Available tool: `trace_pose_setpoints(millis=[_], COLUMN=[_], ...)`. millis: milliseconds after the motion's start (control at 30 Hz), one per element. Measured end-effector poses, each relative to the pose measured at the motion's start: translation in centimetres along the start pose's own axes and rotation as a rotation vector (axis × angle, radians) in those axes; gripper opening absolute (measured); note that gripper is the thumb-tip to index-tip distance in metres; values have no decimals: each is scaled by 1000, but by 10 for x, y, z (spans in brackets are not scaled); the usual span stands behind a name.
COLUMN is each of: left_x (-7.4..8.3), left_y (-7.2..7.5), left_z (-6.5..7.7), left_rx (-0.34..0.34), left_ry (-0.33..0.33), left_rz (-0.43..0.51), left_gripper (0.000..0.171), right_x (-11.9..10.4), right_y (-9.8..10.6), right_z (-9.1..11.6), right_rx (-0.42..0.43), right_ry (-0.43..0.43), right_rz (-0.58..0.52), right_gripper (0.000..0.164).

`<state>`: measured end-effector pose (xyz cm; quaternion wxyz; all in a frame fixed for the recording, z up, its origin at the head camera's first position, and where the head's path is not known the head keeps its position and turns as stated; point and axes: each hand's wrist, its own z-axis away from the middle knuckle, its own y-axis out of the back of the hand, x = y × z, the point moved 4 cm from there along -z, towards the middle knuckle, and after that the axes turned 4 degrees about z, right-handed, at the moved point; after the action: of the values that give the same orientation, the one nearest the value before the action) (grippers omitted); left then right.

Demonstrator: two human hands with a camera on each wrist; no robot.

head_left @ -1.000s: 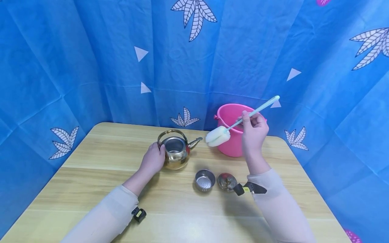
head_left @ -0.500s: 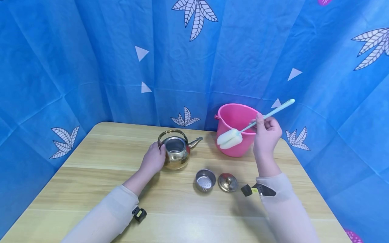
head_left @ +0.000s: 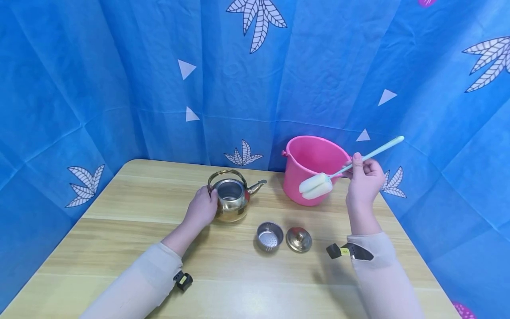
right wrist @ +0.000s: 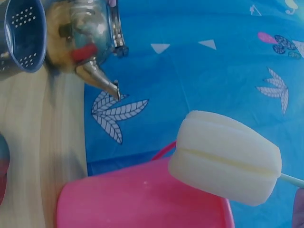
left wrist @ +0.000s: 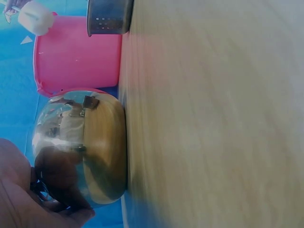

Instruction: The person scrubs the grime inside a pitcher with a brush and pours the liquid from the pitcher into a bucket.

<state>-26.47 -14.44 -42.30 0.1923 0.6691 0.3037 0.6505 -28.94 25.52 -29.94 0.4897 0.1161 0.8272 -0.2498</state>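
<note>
On the table stands a shiny gold teapot without its lid, its spout pointing right. My left hand grips the base of its arched handle at the left side; in the left wrist view the fingers curl beside the round body. My right hand pinches the thin pale-green handle of a sponge brush between thumb and fingers. Its white sponge head points down and left, overlapping the front of the pink bucket in the head view. The right wrist view has the sponge head large, above the bucket's wall.
A perforated metal strainer cup sits in front of the teapot, with a round gold lid just right of it. The wooden table ends at a blue patterned curtain behind and at both sides.
My right hand has moved right with the sponge brush, from over the bucket's opening to its right side. My left hand and the teapot have stayed in place.
</note>
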Motion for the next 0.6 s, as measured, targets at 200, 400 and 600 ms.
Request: trace_pose_setpoints(millis=[200, 400, 600], left_x=[0, 1, 1], left_y=[0, 0, 0], left_z=[0, 0, 0], left_rx=[-1, 2, 9], left_ry=[-1, -9, -9], left_rz=[5, 8, 5], left_gripper=[54, 53, 51], right_x=[5, 10, 19], right_y=[11, 26, 38], right_z=[-5, -11, -16], right_rx=[26, 66, 101], right_ry=[-17, -38, -79], right_rz=[-6, -22, -23], right_gripper=[27, 27, 29])
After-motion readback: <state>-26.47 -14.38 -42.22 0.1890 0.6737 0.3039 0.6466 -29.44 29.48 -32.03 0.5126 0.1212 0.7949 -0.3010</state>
